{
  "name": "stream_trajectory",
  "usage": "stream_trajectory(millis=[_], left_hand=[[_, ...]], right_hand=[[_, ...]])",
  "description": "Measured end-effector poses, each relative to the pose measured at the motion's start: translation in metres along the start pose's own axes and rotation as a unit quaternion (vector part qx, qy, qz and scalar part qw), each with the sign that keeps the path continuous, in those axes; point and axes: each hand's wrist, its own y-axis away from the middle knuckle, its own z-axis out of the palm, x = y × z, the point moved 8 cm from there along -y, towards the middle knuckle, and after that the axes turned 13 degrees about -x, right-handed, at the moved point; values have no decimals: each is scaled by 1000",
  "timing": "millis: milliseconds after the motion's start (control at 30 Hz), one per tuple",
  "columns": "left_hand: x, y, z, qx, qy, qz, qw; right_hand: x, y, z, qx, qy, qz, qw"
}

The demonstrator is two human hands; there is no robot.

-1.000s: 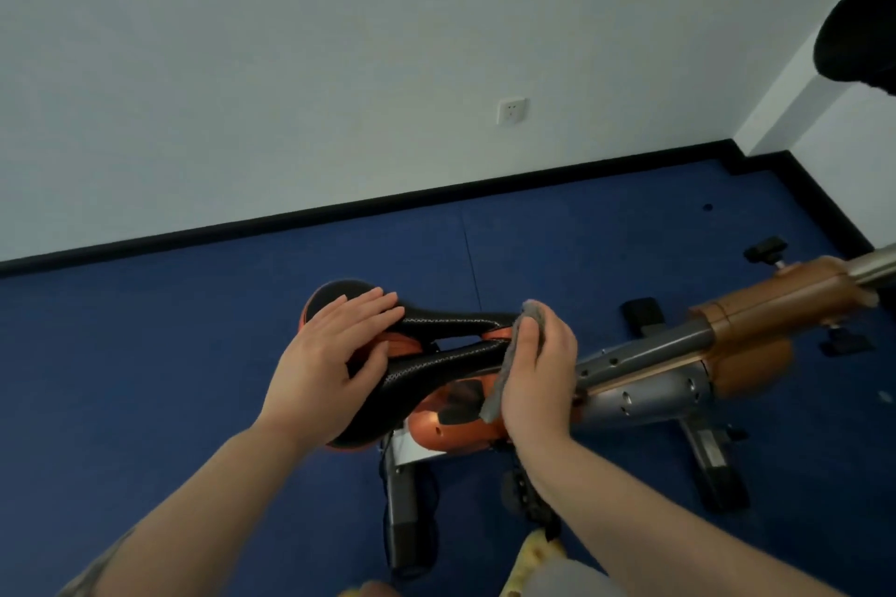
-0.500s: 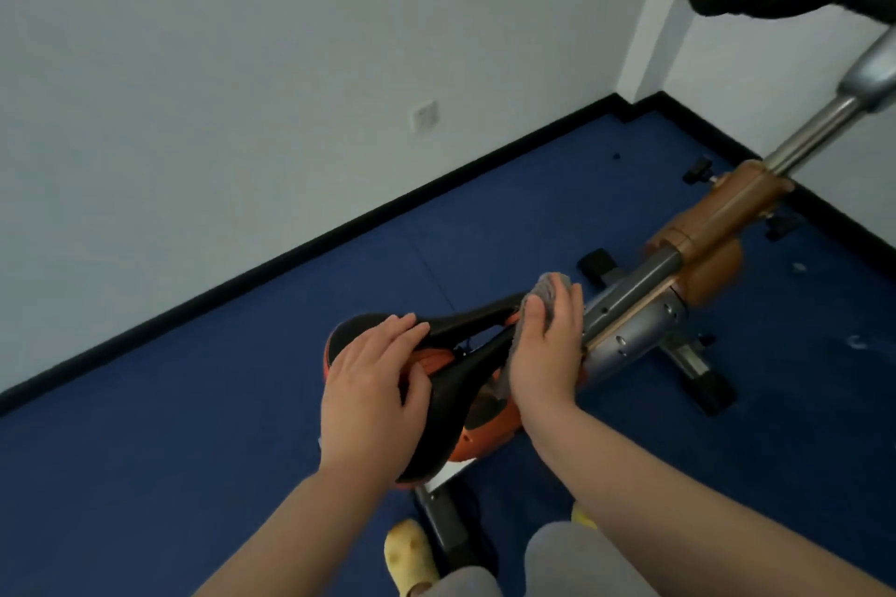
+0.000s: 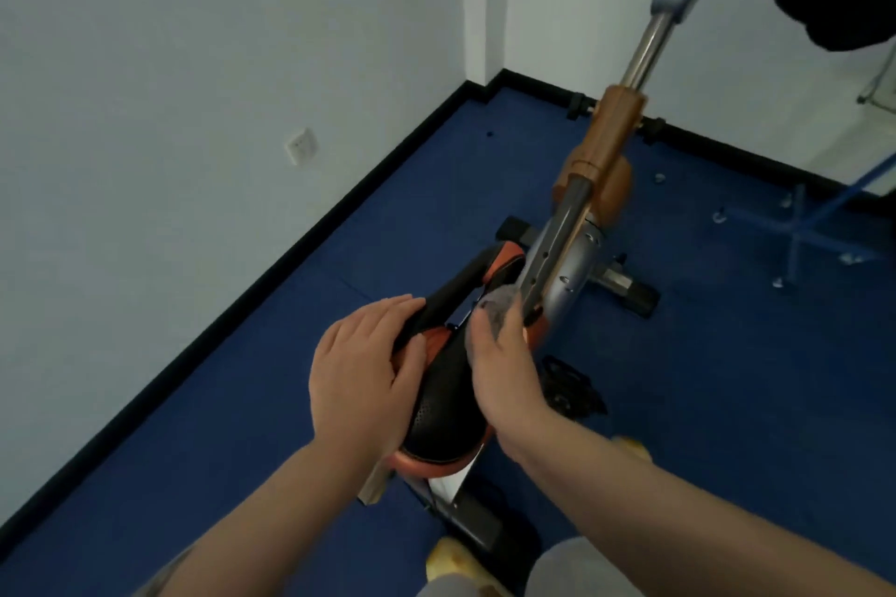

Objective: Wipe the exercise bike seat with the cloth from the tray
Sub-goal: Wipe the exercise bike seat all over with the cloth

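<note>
The exercise bike seat (image 3: 443, 407) is black with an orange underside and points away from me toward the bike's frame. My left hand (image 3: 361, 378) lies flat on the seat's left side, fingers wrapped over its edge. My right hand (image 3: 504, 376) presses a small grey cloth (image 3: 499, 308) against the right side of the seat near its narrow front. Most of the cloth is hidden under my fingers. No tray is in view.
The bike's silver and orange frame (image 3: 577, 228) rises to black handlebars (image 3: 834, 0) at the top right. A pedal (image 3: 569, 385) sits just right of my right wrist. A blue metal stand (image 3: 800, 228) is on the blue carpet at right. My yellow slippers (image 3: 453, 565) are below.
My view has swung to the right and up, so the seat now points away and the handlebars show. My right hand with the cloth has slid back along the seat's right side.
</note>
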Motion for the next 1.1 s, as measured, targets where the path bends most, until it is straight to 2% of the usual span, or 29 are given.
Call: stream_trajectory(millis=[67,167,300,467,533,667,833,900,1000,1100], left_hand=[[0,0,1,2,7,6,1000],[-2,-1,2,4,17,5,1000],[-2,-2,1,10,27,8,1000],[-2,-1,0,15,30,1,999],[-1,-1,1,10,30,0,999],[1,0,-1,11,40,-9,999],[1,-1,-1,14,47,-14,999],[0,-1,0,16,55,-11,998],[1,1,-1,25,63,-5,998],[1,1,-1,22,65,-8,998]], right_hand=[[1,29,13,-24,29,-33,999],[3,29,10,-55,4,-12,998],[9,13,5,-27,-54,13,998],[23,43,21,-18,58,-40,997],[21,36,18,-28,84,-36,995],[13,20,12,-24,63,-17,998],[22,58,24,-45,138,-62,987],[26,46,23,-58,126,-59,989],[25,18,15,-64,58,-3,996],[24,42,20,-55,102,-37,993]])
